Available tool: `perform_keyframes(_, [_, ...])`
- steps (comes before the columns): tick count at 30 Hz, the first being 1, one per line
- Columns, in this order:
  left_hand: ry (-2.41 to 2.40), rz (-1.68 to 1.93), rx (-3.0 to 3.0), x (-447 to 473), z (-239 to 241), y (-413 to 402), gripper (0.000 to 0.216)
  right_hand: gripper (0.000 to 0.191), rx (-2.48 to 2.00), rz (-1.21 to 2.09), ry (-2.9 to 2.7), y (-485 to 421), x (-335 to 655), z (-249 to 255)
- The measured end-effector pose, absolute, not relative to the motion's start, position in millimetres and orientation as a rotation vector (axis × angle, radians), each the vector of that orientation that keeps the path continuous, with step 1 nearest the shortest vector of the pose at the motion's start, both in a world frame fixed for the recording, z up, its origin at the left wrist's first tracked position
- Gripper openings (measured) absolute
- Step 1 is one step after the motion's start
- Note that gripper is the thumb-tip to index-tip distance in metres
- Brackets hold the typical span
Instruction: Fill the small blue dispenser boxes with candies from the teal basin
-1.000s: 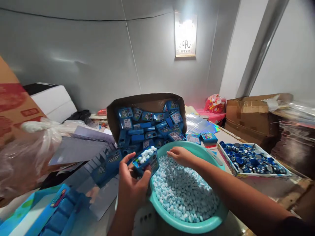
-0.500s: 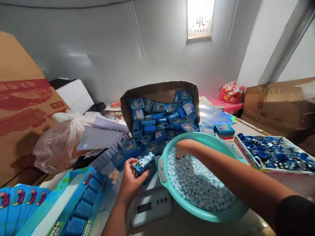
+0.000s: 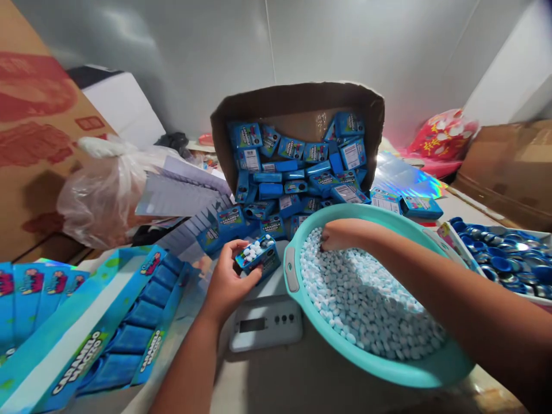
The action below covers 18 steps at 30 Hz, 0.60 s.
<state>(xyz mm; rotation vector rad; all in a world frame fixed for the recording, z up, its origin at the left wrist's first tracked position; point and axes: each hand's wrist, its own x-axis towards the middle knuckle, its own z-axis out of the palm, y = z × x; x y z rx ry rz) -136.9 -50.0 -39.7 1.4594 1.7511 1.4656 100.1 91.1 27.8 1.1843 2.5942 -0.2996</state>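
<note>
My left hand (image 3: 228, 279) is closed around a small blue box (image 3: 265, 264) heaped at its top with white and pale blue candies (image 3: 257, 247). It holds the box tilted above the rear of a white digital scale (image 3: 266, 330). To the right, my right hand (image 3: 342, 234) reaches into a turquoise basin (image 3: 302, 316) of the same kind of candies. Its fingers are curled together, with their tips sunk among the candies. How many candies are in its grasp is hidden.
Behind, a cardboard carton (image 3: 297, 95) on its side spills blue boxes (image 3: 269, 227). A display box (image 3: 81, 351) with blue packs lies at left, near a plastic bag (image 3: 107, 190). A tray (image 3: 468, 253) of blue lids stands at right.
The view has tipped down and come closer. My right hand is still in the candies, its fingers showing a little more. My left hand keeps hold of the filled box by the scale.
</note>
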Motion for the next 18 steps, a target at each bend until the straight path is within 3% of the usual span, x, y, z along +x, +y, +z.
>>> perform_keyframes(18, [1.602, 1.512, 1.407, -146.5, -37.5, -50.7, 0.066, 0.043, 1.141, -0.220, 2.502, 90.6, 98.6, 27.9])
